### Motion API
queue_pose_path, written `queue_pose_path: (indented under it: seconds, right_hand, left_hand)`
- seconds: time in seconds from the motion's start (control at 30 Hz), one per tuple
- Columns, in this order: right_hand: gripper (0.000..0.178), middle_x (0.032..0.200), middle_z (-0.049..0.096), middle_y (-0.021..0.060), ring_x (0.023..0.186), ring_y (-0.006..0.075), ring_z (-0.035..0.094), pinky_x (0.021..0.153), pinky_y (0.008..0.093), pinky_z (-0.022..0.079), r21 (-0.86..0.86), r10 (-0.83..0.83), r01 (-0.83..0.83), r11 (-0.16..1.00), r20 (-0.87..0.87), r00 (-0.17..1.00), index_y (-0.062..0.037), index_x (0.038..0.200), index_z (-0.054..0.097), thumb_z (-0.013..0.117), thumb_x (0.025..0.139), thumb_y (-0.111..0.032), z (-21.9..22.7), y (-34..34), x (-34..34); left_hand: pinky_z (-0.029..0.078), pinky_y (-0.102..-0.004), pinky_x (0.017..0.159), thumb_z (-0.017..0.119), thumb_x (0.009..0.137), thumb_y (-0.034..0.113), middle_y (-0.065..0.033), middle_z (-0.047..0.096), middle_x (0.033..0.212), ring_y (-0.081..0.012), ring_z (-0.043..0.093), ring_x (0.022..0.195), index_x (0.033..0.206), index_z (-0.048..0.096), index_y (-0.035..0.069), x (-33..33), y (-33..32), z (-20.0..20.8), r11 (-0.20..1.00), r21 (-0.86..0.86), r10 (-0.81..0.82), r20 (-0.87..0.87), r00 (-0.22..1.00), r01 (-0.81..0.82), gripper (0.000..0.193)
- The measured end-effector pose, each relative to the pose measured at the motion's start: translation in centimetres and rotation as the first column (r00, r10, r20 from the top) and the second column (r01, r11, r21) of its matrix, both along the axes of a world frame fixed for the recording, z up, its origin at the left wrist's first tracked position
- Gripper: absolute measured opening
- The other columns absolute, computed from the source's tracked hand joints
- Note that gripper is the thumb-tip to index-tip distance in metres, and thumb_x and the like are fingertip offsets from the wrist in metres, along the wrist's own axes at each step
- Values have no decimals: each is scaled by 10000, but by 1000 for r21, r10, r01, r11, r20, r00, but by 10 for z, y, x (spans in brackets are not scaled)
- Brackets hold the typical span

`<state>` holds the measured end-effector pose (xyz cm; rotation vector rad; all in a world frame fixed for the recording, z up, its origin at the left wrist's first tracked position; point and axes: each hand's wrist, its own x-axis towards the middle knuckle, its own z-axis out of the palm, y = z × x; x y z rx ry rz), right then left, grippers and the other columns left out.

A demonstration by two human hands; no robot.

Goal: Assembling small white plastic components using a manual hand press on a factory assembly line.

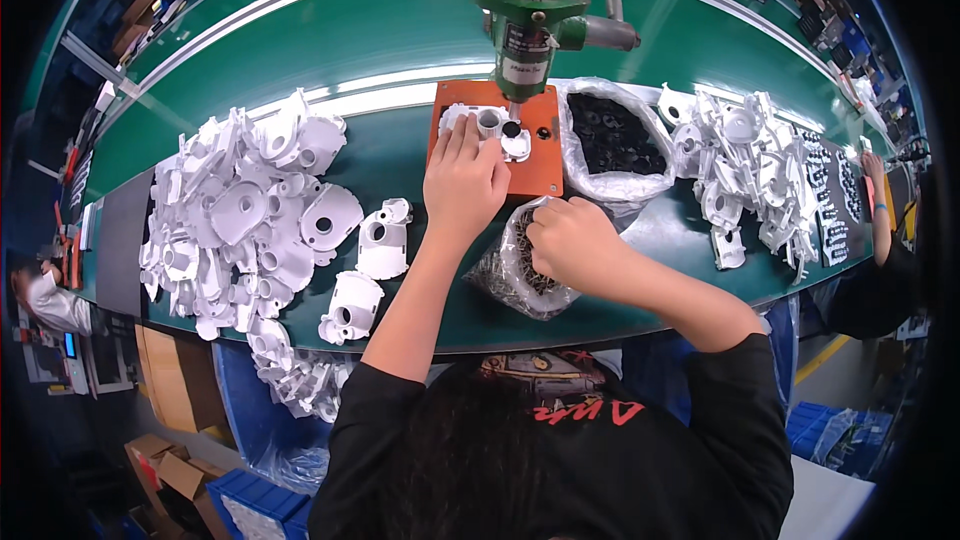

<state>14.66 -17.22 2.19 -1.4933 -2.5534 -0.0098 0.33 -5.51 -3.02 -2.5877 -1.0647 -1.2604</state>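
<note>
A white molded plastic part (pixel 489 119) lies on the orange fixture plate (pixel 536 168), with a round black piece (pixel 511 128) in it under the press tool. My left hand (pixel 465 178) rests on the part's left side, fingers stretched out flat. At the mouth of a clear plastic bag (pixel 488 275) of small metal pieces (pixel 528 262), perhaps screws or springs, my right hand (pixel 572 240) has its fingers curled down. Its fingertips are partly hidden, so what they pinch does not show.
Over the plate hangs a green press head (pixel 524 40). White parts form a large heap (pixel 240 210) at left and another pile (pixel 745 160) at right. Two single parts (pixel 352 306) lie beside my left forearm. An open bag of black pieces (pixel 610 135) stands right of the plate.
</note>
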Motion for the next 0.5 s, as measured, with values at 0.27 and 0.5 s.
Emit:
queue_pose_path:
  seconds: [0.27, 0.5]
  right_hand:
    - [91, 686, 588, 116, 656, 264, 607, 606, 373, 488, -144, -46, -4, 989, -342, 938, -25, 696, 625, 649, 686, -113, 30, 22, 20]
    - [170, 787, 663, 99, 681, 125, 591, 625, 287, 472, -298, -352, 216, 930, -547, 760, 44, 858, 665, 663, 770, -101, 29, 94, 53]
  left_hand:
    - [439, -482, 964, 592, 767, 130, -259, 610, 1126, -379, 576, 1106, 846, 595, 30, -1, 2, -1, 1000, -3, 6, 21, 1000, -6, 128]
    - [443, -478, 957, 593, 762, 136, -264, 611, 1123, -377, 582, 1097, 864, 600, 31, 2, 2, 1, 1000, 16, 2, 31, 1000, -3, 146]
